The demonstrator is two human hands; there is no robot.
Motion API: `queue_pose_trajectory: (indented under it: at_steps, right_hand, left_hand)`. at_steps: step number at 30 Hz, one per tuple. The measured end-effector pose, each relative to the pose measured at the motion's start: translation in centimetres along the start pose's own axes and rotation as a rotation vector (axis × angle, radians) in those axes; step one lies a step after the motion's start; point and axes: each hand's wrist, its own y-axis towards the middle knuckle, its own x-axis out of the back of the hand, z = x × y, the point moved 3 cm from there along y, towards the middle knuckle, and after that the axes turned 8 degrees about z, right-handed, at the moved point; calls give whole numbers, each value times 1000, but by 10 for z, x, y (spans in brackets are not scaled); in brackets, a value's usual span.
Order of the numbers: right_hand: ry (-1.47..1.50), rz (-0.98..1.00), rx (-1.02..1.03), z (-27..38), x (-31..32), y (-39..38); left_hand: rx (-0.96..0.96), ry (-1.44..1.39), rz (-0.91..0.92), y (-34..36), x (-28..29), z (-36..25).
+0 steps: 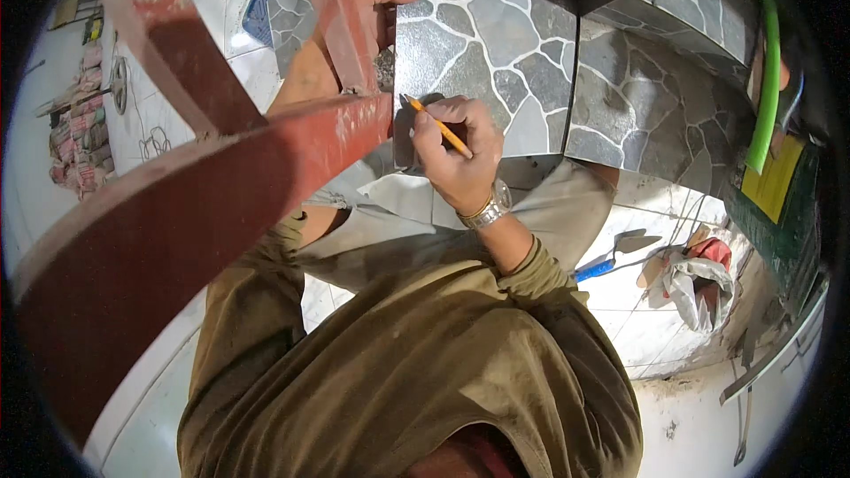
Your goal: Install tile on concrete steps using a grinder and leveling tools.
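Note:
A yellow pencil (453, 136) is pinched in my right hand (464, 156), its tip near the left edge of a grey tile (501, 19) with a stone pattern and white joint lines. That hand rests low on the tile, close to the end of a red beam (292, 149). Behind the red uprights, my left hand (379, 7) grips the tile's left edge, one finger lying over its face. The rest of those fingers are partly hidden.
Red uprights (341, 31) stand close on my left. More patterned tile (651, 97) covers the step to the right. A blue-handled trowel (598, 271) and a plastic bag (699, 288) lie on the floor. A green hose (767, 88) hangs far right; a blue tray (268, 2) lies upper left.

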Motion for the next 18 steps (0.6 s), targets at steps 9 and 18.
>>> queue_pose_trajectory:
  at_steps: [9, 18]
  right_hand:
    - [-85, 51, 144, 4, -7, 11]
    - [-78, 48, 176, 2, -9, 11]
  left_hand:
    - [-40, -27, -31, -2, -5, -3]
    - [9, 33, -18, -5, -4, -3]
